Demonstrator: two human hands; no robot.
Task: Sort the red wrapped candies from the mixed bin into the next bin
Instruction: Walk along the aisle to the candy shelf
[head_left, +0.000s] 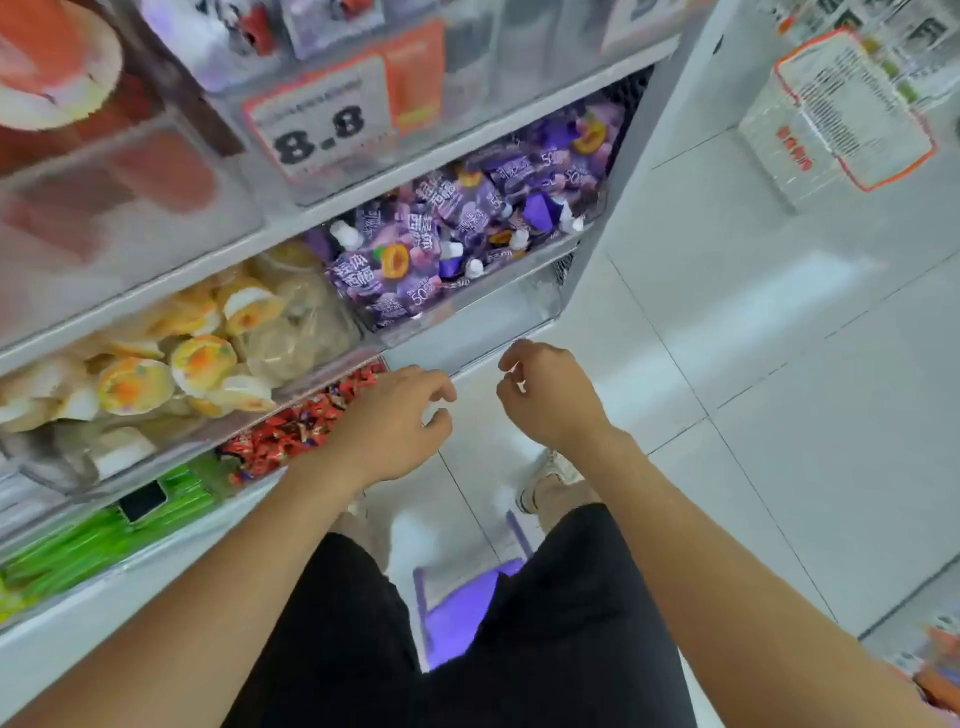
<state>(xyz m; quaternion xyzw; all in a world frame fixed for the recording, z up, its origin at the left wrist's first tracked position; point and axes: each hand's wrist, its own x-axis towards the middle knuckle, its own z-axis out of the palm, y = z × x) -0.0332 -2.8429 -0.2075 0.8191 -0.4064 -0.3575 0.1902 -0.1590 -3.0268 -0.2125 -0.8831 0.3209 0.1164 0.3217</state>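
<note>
Fingers (439, 387) of your left hand (395, 421) hang loosely curled, with a gap to the thumb, and hold nothing. Your right hand (545, 397) is curled tighter with its back to the camera, so whether it pinches anything cannot be told.

The red candies (296, 428) are heaped in the mixed bin (231, 460) on the low shelf, just beside your left hand and partly hidden by its wrist. Which bin is the next one cannot be told, because your hands cover that stretch.

The candies are small twists in shiny, crinkled foil, and a few darker wrappers show among the red. They will likely be slick, so a loose pinch could drop one onto the glossy floor (779, 395). A hurried scoop could also bring a dark one along. The shelf above overhangs the heap, so your knuckles may knock it as you reach in.

Above sit round yellow cakes (200, 361) in soft clear film. Beside them are purple pouches (457, 228), floppy and capped white. Lower left lie long green packs (98, 540).
</note>
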